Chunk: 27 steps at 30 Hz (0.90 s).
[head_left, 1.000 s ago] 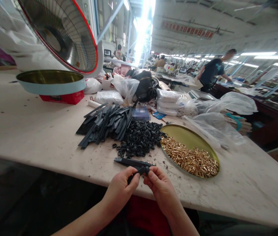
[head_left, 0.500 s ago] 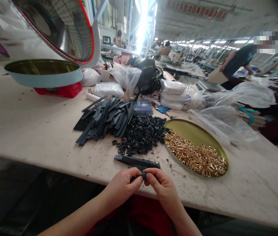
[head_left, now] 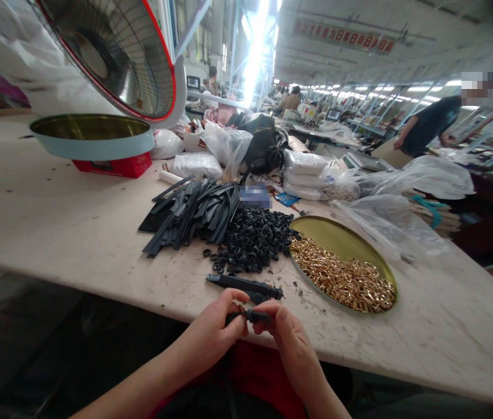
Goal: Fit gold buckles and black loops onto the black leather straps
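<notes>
My left hand (head_left: 213, 326) and my right hand (head_left: 290, 337) meet at the table's front edge, both with fingers pinched. Between them is a narrow black strap (head_left: 258, 316); the left fingers grip one part and the right fingers the other. A small coppery glint shows at the left fingertips, too small to make out. Just beyond my hands lie several black straps (head_left: 241, 285) in a stack. Behind these is a heap of small black loops (head_left: 252, 241), with a pile of long black strips (head_left: 194, 209) to its left. Gold metal clasps (head_left: 346, 282) fill the near side of an oval lid (head_left: 329, 230) on the right.
A round heater with a red rim (head_left: 173, 87) stands at the back left, near a pale blue tin (head_left: 93, 145) on a red box (head_left: 117, 167). Plastic bags (head_left: 305, 171) and a black bag (head_left: 266, 145) line the back. A person (head_left: 432, 125) leans at far right.
My fingers have shifted on the black strap; the right hand has turned and drawn slightly right, showing more of it. The whole view has tilted a little.
</notes>
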Each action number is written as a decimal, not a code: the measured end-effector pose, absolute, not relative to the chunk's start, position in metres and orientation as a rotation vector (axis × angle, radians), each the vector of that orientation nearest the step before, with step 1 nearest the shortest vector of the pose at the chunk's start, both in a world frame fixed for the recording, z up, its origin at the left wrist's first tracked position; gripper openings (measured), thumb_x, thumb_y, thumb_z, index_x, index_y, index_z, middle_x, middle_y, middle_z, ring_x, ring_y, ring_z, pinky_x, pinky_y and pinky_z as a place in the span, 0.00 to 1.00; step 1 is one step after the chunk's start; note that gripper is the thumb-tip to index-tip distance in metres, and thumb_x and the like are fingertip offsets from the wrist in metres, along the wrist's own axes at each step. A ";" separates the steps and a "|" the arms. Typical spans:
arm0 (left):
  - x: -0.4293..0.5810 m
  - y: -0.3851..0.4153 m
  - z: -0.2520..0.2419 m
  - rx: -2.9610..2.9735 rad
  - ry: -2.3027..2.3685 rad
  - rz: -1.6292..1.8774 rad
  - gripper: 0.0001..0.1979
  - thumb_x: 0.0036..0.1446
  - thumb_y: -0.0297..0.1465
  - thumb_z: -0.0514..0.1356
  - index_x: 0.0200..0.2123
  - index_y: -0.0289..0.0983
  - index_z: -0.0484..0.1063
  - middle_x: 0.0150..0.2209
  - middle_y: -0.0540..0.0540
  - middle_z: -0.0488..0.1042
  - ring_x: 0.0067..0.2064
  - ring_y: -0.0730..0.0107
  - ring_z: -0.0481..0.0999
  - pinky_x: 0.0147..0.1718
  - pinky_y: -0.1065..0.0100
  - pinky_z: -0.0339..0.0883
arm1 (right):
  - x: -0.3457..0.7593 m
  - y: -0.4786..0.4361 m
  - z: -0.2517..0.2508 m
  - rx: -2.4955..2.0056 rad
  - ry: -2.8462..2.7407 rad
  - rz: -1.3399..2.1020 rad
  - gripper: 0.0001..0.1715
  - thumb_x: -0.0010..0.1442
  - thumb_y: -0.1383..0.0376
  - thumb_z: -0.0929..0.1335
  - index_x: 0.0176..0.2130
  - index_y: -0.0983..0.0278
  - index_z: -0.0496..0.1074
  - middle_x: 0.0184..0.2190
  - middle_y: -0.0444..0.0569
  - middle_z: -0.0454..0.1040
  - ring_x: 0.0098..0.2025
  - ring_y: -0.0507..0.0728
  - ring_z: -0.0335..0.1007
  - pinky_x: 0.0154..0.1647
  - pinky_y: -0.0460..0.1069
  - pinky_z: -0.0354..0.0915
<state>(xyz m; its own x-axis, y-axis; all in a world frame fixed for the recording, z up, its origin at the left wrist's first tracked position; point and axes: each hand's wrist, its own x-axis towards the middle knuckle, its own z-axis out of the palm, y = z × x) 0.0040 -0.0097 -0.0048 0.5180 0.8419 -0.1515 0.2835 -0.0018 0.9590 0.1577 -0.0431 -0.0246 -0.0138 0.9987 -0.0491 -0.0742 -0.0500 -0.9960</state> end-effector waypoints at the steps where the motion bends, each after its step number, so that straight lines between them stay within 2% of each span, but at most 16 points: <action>1: 0.003 -0.011 -0.003 1.565 1.016 0.562 0.11 0.54 0.28 0.49 0.43 0.37 0.58 0.29 0.52 0.71 0.29 0.74 0.68 0.29 0.72 0.60 | 0.157 -0.046 -0.024 -1.169 -1.105 1.306 0.22 0.58 0.50 0.59 0.30 0.64 0.70 0.24 0.44 0.67 0.28 0.52 0.62 0.32 0.47 0.59; 4: 0.001 -0.016 0.001 1.601 1.065 0.512 0.12 0.54 0.31 0.51 0.43 0.37 0.58 0.25 0.54 0.69 0.25 0.74 0.66 0.25 0.73 0.58 | 0.154 -0.052 -0.022 -1.136 -0.955 1.499 0.13 0.53 0.55 0.66 0.33 0.62 0.68 0.27 0.43 0.69 0.30 0.51 0.63 0.33 0.46 0.59; 6: 0.000 -0.018 0.003 1.640 1.101 0.488 0.12 0.53 0.33 0.52 0.42 0.37 0.59 0.23 0.55 0.67 0.24 0.74 0.66 0.24 0.73 0.57 | 0.151 -0.056 -0.022 -1.065 -0.879 1.695 0.16 0.51 0.58 0.69 0.39 0.62 0.67 0.32 0.44 0.71 0.32 0.51 0.65 0.35 0.46 0.59; 8: -0.002 -0.020 0.004 1.688 1.165 0.467 0.13 0.52 0.35 0.54 0.41 0.37 0.59 0.21 0.56 0.67 0.24 0.73 0.66 0.23 0.73 0.56 | 0.149 -0.059 -0.024 -0.984 -0.817 1.831 0.18 0.51 0.59 0.69 0.41 0.64 0.66 0.34 0.46 0.71 0.33 0.52 0.66 0.35 0.46 0.59; 12: -0.004 -0.023 0.005 1.787 1.287 0.472 0.10 0.50 0.37 0.55 0.34 0.37 0.63 0.23 0.54 0.68 0.27 0.71 0.68 0.25 0.72 0.56 | 0.146 -0.064 -0.026 -0.873 -0.677 1.866 0.13 0.47 0.63 0.72 0.32 0.65 0.67 0.27 0.42 0.69 0.28 0.48 0.63 0.30 0.43 0.57; 15: -0.004 -0.024 0.007 1.811 1.281 0.450 0.09 0.50 0.37 0.55 0.30 0.37 0.65 0.24 0.52 0.69 0.28 0.70 0.67 0.25 0.72 0.55 | 0.144 -0.064 -0.025 -0.830 -0.643 1.856 0.13 0.46 0.64 0.72 0.27 0.65 0.65 0.22 0.40 0.65 0.25 0.47 0.60 0.28 0.42 0.56; 20: -0.004 -0.026 0.016 1.653 1.115 0.499 0.08 0.49 0.35 0.56 0.29 0.36 0.66 0.26 0.53 0.69 0.29 0.73 0.66 0.27 0.74 0.57 | 0.147 -0.056 -0.023 -0.997 -0.658 1.628 0.14 0.47 0.59 0.71 0.29 0.64 0.65 0.24 0.40 0.64 0.26 0.49 0.60 0.30 0.44 0.59; 23: -0.003 -0.025 0.018 1.483 0.997 0.486 0.08 0.48 0.32 0.57 0.31 0.35 0.65 0.26 0.53 0.69 0.28 0.74 0.65 0.27 0.74 0.58 | 0.152 -0.050 -0.024 -1.191 -0.783 1.351 0.14 0.48 0.57 0.69 0.29 0.63 0.63 0.22 0.39 0.63 0.24 0.49 0.59 0.27 0.44 0.59; 27: 0.004 -0.020 0.010 1.329 0.935 0.475 0.09 0.48 0.30 0.57 0.34 0.34 0.66 0.27 0.53 0.69 0.26 0.75 0.67 0.26 0.74 0.60 | 0.159 -0.050 -0.028 -1.381 -1.115 1.050 0.15 0.52 0.58 0.67 0.38 0.61 0.64 0.25 0.41 0.66 0.25 0.50 0.62 0.26 0.45 0.59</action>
<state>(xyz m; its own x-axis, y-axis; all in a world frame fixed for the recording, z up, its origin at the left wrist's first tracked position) 0.0039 -0.0202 0.0095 0.5691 0.7651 -0.3013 0.2078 0.2207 0.9529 0.1588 -0.0496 -0.0283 0.1882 0.9818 -0.0254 0.0838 -0.0418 -0.9956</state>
